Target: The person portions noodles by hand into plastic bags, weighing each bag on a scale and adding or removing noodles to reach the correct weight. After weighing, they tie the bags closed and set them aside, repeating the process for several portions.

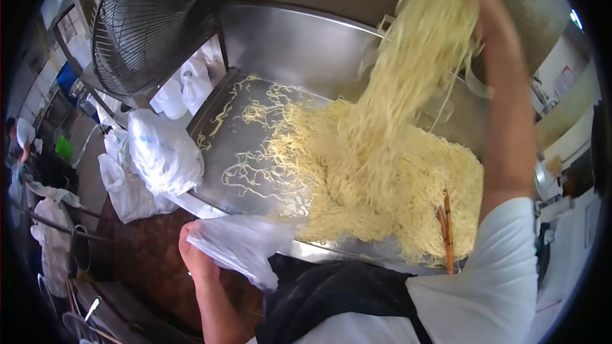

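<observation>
My right hand [488, 0] is raised high, its grip closed on a hank of noodles [421, 44] so the strands hang free of the heap [382, 178] on the steel worktop [287, 44]. My left hand [194, 258] pinches a plastic bag [239, 245] at the near edge.

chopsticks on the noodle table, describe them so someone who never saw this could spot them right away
Start at the big steel table heaped with pale yellow noodles. Go to the pile's near right edge, beside the raised right arm's white sleeve. There the chopsticks stick up out of the strands: two thin brown wooden sticks, straight, stiff and dark, unlike the soft pale noodles around them.
</observation>
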`<state>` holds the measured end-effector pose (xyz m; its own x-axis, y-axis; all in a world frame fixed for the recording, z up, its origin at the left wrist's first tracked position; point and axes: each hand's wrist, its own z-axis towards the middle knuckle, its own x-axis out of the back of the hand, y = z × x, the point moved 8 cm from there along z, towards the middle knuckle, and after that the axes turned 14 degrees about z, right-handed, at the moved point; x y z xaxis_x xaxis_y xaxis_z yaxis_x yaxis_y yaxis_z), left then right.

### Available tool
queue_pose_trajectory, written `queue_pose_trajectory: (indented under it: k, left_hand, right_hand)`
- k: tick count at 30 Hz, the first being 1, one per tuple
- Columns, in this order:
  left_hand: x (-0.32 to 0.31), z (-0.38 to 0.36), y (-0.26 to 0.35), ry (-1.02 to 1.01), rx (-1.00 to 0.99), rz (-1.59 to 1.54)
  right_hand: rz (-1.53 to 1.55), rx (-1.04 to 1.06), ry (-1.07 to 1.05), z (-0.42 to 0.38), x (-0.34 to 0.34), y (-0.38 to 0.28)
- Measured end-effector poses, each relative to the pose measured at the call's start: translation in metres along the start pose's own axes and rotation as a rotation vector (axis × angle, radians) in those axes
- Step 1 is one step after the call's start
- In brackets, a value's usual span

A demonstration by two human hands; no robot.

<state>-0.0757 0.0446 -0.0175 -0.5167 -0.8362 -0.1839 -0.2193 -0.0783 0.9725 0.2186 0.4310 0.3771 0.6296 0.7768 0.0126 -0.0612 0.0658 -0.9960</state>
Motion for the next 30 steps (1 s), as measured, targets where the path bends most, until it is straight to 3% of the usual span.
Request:
queue_pose_trajectory:
  k: [1, 2, 3, 4, 5, 6, 8, 9, 11, 12, 15, 16, 18, 21, 22, 23, 26, 29, 30]
  left_hand:
    - [0.003, -0.002, 0.003, 0.008, -0.005, 0.003]
    - [0.007, -0.004, 0.007, 0.027, -0.022, 0.085]
    - [0.009, -0.007, 0.011, 0.045, -0.037, 0.163]
    - [0.008, -0.011, 0.016, 0.049, -0.042, 0.169]
    - [0.003, -0.014, 0.020, -0.003, -0.023, 0.187]
    - [-0.005, -0.016, 0.022, -0.057, -0.005, 0.201]
    - [-0.005, -0.008, 0.030, -0.083, -0.109, 0.333]
    - [-0.009, -0.007, 0.040, -0.117, -0.196, 0.467]
    - [-0.013, 0.000, 0.044, -0.097, -0.100, 0.479]
    - [-0.023, 0.005, 0.050, -0.125, -0.083, 0.369]
    - [-0.053, 0.025, 0.072, -0.142, -0.180, 0.301]
    - [-0.058, 0.032, 0.079, -0.122, -0.201, 0.308]
    - [-0.076, 0.043, 0.097, -0.108, -0.228, 0.310]
    - [-0.118, 0.066, 0.111, -0.206, -0.110, 0.368]
    - [-0.130, 0.084, 0.102, -0.261, -0.014, 0.142]
    - [-0.146, 0.099, 0.097, -0.318, 0.085, -0.084]
    - [-0.198, 0.128, 0.111, -0.430, 0.127, -0.149]
    - [-0.232, 0.139, 0.134, -0.482, 0.036, -0.191]
    - [-0.242, 0.172, 0.123, -0.576, -0.014, -0.154]
  right_hand:
    - [-0.057, 0.113, -0.046, -0.010, -0.015, 0.045]
    - [-0.248, -0.137, -0.022, 0.002, 0.026, 0.133]
    - [-0.625, -0.366, -0.167, -0.021, -0.009, 0.181]
    - [-0.849, -0.848, -0.072, -0.030, 0.003, 0.289]
    - [-0.700, -0.818, -0.219, -0.041, 0.005, 0.420]
    - [-1.053, -0.680, 0.095, -0.065, -0.029, 0.419]
    - [-1.277, -0.469, 0.295, -0.065, -0.062, 0.413]
    - [-1.258, -0.473, 0.302, -0.069, -0.065, 0.414]
    - [-1.064, -0.244, 0.027, -0.079, -0.094, 0.415]
    - [-0.954, -0.110, 0.154, -0.087, -0.089, 0.419]
    - [-0.692, -0.201, 0.323, -0.111, -0.074, 0.423]
    - [-0.691, -0.195, 0.325, -0.115, -0.072, 0.414]
    - [-0.069, -0.087, 0.381, -0.130, -0.062, 0.390]
    - [0.357, 0.033, 0.552, -0.133, -0.033, 0.293]
    - [0.578, 0.064, 0.624, -0.131, -0.020, 0.269]
    - [0.682, 0.252, 0.533, -0.127, -0.013, 0.230]
    - [0.784, 0.671, 0.224, -0.126, 0.012, 0.108]
    - [0.702, 0.832, 0.053, -0.143, 0.029, 0.003]
    - [0.699, 0.842, -0.145, -0.148, 0.034, -0.028]
